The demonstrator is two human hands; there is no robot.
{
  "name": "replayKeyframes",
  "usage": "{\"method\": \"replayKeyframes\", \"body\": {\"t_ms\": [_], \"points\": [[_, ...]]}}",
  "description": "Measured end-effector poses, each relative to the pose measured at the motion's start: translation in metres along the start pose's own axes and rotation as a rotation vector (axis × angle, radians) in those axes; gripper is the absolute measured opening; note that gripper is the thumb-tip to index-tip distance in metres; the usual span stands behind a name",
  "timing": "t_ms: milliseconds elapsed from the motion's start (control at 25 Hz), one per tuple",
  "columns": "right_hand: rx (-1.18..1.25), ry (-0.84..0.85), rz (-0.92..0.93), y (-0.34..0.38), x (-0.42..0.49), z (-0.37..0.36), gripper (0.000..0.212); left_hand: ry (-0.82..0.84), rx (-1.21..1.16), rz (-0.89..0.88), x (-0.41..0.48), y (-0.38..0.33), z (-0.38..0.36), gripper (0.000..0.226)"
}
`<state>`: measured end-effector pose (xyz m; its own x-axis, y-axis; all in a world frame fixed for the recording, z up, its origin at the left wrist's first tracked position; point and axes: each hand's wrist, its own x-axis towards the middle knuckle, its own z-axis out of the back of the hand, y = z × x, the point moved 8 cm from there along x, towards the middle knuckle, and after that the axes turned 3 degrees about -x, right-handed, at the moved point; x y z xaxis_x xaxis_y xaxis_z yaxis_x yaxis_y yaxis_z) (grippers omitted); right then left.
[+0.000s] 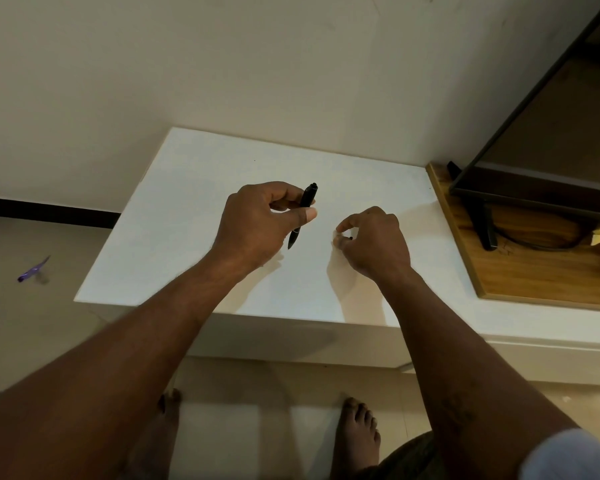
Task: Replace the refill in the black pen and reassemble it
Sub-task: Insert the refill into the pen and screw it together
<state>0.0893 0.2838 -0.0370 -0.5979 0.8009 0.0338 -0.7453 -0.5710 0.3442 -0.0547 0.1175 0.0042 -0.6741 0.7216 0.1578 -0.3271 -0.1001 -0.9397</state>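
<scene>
Head view: right hand (pixel 373 242) pinches something indistinct.

Desk (pixel 194 216): smooth matt white, looks like laminate. Black pen (pixel 302 216): plastic-looking w/ slight sheen. Board (pixel 534 271) at right: wood grain, semi-matt, pale edge. Floor (pixel 239 393): glossy tile, reflective. Wall (pixel 222 64): matt paint, faint scuffs.

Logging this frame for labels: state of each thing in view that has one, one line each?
black pen: held in the left hand, off the table, tilted, tip down; looks assembled.
right hand: fingertips pinched just above the white table; something small and dark at them, too small to identify.
purple scrap: lying on the floor.
black-framed panel: standing on the wooden board, cable beside its foot.
</scene>
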Motion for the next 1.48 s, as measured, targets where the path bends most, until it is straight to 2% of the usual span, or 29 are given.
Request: {"method": "replayKeyframes", "body": {"t_ms": [400, 680, 760, 840, 880, 960, 1040, 1200, 1360, 1480], "points": [[-0.076, -0.028, 0.011, 0.006, -0.003, -0.005, 0.015, -0.002, 0.011, 0.001, -0.001, -0.001, 0.002, 0.017], [-0.223, 0.006, 0.054, 0.009, -0.005, -0.019, 0.026, -0.008, 0.012, 0.001, -0.001, 0.000, 0.002, 0.016], [-0.199, -0.074, 0.067, 0.015, -0.005, -0.009, 0.029, -0.011, 0.011, 0.002, 0.000, 0.000, 0.003, 0.016], [-0.019, -0.245, 0.089, 0.025, -0.004, 0.018, 0.027, -0.011, 0.002, 0.010, 0.000, 0.000, 0.004, 0.015], [0.150, -0.307, 0.083, 0.027, -0.003, 0.033, 0.023, -0.010, -0.009, 0.018, 0.001, 0.001, 0.005, 0.014], [0.527, -0.332, 0.065, 0.030, -0.003, 0.053, 0.015, -0.006, -0.038, 0.034, 0.001, 0.002, 0.005, 0.013], [0.731, -0.269, 0.029, 0.030, -0.006, 0.059, 0.011, -0.002, -0.062, 0.041, 0.002, 0.002, 0.005, 0.011], [0.969, -0.096, -0.083, 0.023, -0.007, 0.048, 0.007, -0.003, -0.057, 0.040, 0.001, 0.000, 0.004, 0.011], [1.115, -0.057, -0.128, 0.023, -0.006, 0.046, 0.015, -0.005, -0.030, 0.048, 0.001, 0.002, 0.004, 0.016], [1.161, -0.048, -0.161, 0.022, -0.007, 0.044, 0.008, -0.014, -0.023, 0.053, 0.001, 0.003, 0.005, 0.018]]}}
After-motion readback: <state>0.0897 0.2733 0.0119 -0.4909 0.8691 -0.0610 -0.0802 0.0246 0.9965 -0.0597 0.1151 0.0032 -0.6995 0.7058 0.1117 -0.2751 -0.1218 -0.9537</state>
